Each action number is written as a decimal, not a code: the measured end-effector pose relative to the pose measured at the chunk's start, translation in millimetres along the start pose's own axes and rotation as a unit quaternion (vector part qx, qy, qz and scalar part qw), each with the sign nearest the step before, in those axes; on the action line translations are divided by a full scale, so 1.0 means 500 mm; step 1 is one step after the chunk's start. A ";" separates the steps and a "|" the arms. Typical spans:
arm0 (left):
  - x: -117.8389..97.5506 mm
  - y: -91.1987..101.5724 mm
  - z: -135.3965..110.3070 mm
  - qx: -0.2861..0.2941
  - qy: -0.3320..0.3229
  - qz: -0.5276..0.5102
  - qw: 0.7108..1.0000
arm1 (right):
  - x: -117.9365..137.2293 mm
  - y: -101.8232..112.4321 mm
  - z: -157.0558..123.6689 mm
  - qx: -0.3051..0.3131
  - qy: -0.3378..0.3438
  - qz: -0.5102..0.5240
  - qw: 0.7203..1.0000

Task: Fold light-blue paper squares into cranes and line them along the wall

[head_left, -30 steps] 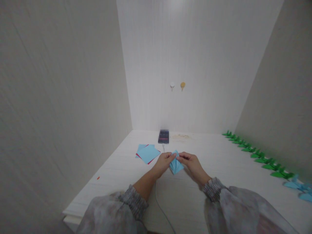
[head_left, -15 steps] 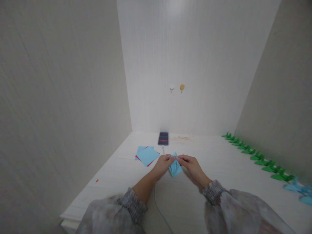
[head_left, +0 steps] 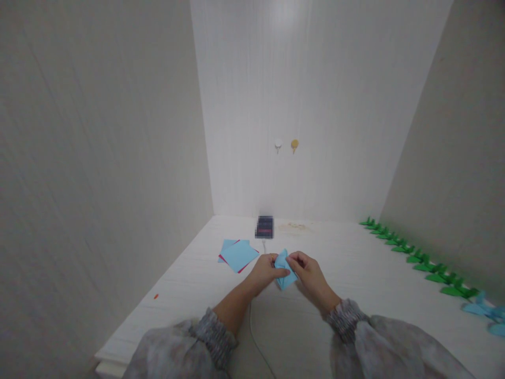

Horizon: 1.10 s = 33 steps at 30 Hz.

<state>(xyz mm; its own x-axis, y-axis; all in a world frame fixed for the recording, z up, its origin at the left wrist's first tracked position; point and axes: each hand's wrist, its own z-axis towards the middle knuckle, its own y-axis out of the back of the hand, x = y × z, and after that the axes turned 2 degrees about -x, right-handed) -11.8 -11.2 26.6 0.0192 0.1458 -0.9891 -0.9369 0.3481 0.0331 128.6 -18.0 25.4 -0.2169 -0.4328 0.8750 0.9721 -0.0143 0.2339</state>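
Pinching folded blue paper (head_left: 288,282)

Creased in layers, pointed at its near end, it sits over the white table (head_left: 347,250), left hand (head_left: 263,273) clasping it, thumb across its front, right hand (head_left: 310,272) nipping its right edge

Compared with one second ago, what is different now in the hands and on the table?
The left hand moved its thumb down the folded blue paper, from near the top to across the middle. Nothing was let go; the right hand still pinches the paper's upper right edge. The blue sheets and green folded figures stayed in place.
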 end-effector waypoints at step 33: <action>0.006 -0.004 -0.001 0.044 0.025 0.057 0.997 | 0.019 0.009 -0.005 -0.016 0.027 -0.065 0.997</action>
<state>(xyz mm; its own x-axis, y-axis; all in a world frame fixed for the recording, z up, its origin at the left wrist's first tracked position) -10.1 -11.9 23.7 -0.1046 0.1434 -0.9841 -0.8973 0.4130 0.1556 131.1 -24.3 33.5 -0.3380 -0.4729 0.8137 0.9383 -0.1029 0.3300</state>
